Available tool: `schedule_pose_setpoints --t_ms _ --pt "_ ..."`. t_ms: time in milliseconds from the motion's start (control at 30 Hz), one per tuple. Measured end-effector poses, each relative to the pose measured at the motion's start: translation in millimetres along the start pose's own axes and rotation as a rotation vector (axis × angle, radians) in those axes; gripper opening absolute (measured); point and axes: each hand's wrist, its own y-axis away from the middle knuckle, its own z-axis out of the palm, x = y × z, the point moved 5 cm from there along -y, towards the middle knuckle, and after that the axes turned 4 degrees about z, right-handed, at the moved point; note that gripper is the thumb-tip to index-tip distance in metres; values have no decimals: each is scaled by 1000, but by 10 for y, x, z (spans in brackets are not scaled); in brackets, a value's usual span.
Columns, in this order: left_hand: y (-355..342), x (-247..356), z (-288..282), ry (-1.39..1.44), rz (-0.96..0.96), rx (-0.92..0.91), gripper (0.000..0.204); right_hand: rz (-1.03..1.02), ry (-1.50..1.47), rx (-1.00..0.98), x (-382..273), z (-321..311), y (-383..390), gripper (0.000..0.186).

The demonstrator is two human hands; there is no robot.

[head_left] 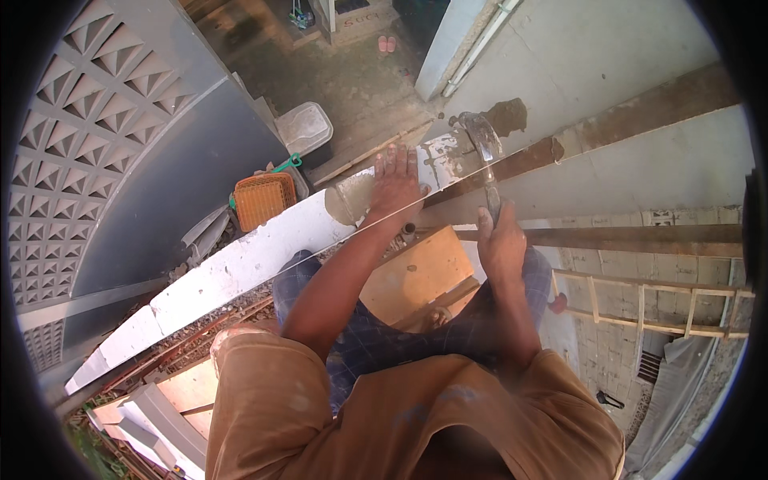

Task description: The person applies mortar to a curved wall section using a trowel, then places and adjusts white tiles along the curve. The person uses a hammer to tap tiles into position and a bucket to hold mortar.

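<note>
My left hand (pixel 394 186) lies on the top of a long row of white blocks (pixel 240 246), fingers extended beside a grey mortar patch (pixel 342 204). My right hand (pixel 500 246) is closed round the handle of a hammer (pixel 486 140), whose metal head rests on or just over the mortar-smeared right end of the row; contact is unclear. A thin taut string (pixel 364 224) runs along the row's near edge, passing by my left wrist. Below my arms, a yellowish wooden board (pixel 416 272) shows between my knees.
A brown beam (pixel 608 120) crosses the pale wall at right. A wooden ladder-like frame (pixel 640 312) lies lower right. Down beyond the blocks are an orange crate (pixel 262 200), a lidded bin (pixel 304 124) and pink sandals (pixel 386 44). A perforated block screen (pixel 96 112) stands at left.
</note>
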Motion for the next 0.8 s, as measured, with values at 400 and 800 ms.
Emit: schedule_pose_setpoints --t_ms 400,800 --pt "-76 -10 26 -9 -29 -20 86 3 76 -18 249 69 -71 32" --pt "368 407 -851 1135 380 167 71 22 -105 -74 392 66 -105 37"
